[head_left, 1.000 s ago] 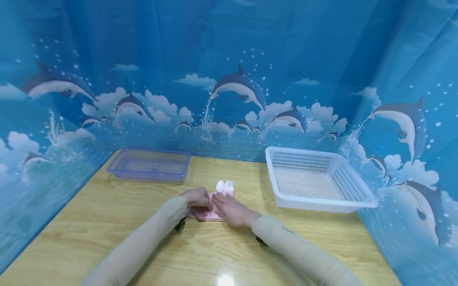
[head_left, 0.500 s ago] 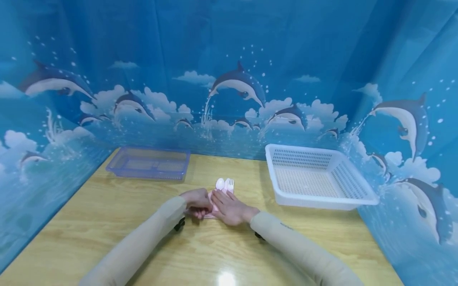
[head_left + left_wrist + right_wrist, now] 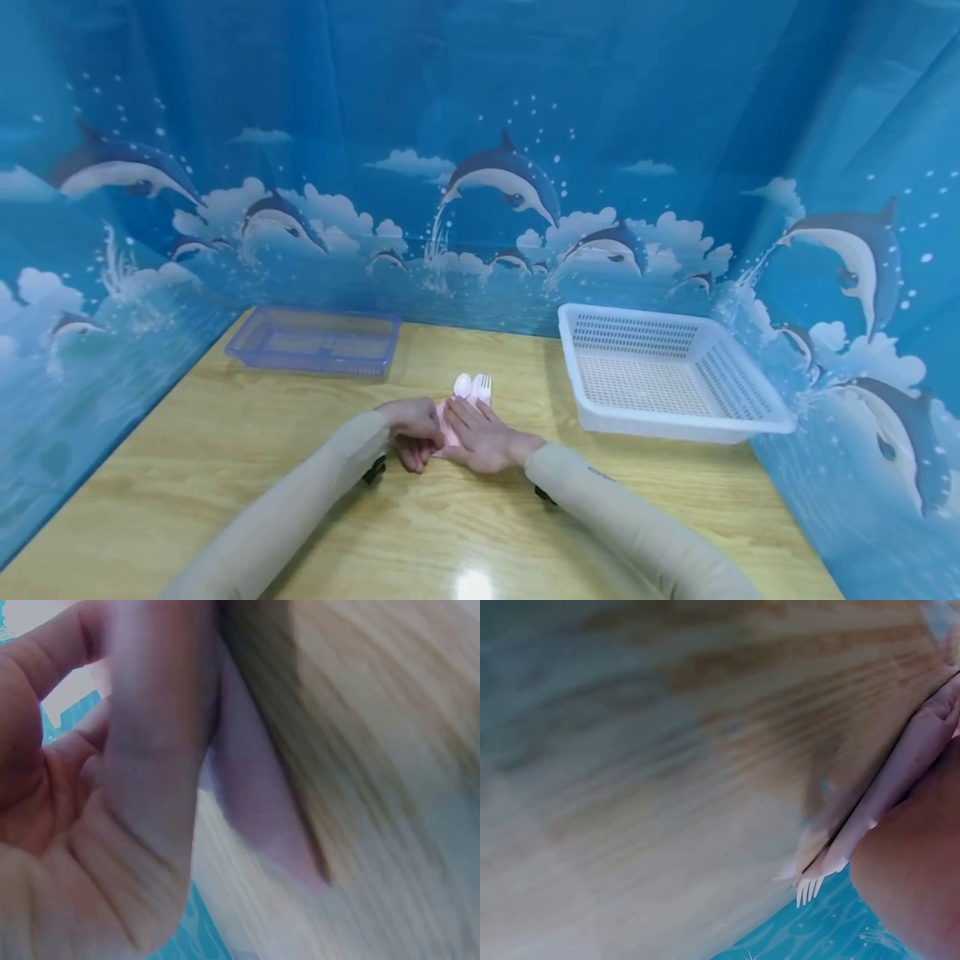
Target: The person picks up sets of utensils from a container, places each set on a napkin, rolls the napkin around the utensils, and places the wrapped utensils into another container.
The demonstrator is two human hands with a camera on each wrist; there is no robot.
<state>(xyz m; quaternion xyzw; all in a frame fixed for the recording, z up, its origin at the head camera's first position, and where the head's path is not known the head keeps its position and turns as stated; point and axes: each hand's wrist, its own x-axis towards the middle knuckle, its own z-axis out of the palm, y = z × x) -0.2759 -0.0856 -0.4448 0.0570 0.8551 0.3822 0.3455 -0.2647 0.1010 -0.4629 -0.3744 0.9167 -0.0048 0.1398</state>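
A pink cloth [image 3: 447,432] lies on the table between my two hands. The heads of a pale spoon [image 3: 462,385] and a fork [image 3: 483,386] stick out past its far edge. My left hand [image 3: 412,421] has curled fingers and pinches the cloth's left side; in the left wrist view a fold of pink cloth [image 3: 259,802] hangs beside the hand, its pinch point hidden. With fingers stretched out, my right hand [image 3: 483,435] presses down on the cloth over the cutlery handles. The right wrist view shows the fork's tines [image 3: 808,889] beyond the cloth's edge.
A purple see-through basket [image 3: 315,367] stands at the back left of the wooden table [image 3: 300,508]. At the back right is a larger white basket [image 3: 682,425]. A blue dolphin-print curtain [image 3: 480,100] encloses the back and sides.
The pink cloth's left part, spread out under my left hand a second ago, has been drawn in toward the right hand. My right hand has stayed nearly in place, pressing.
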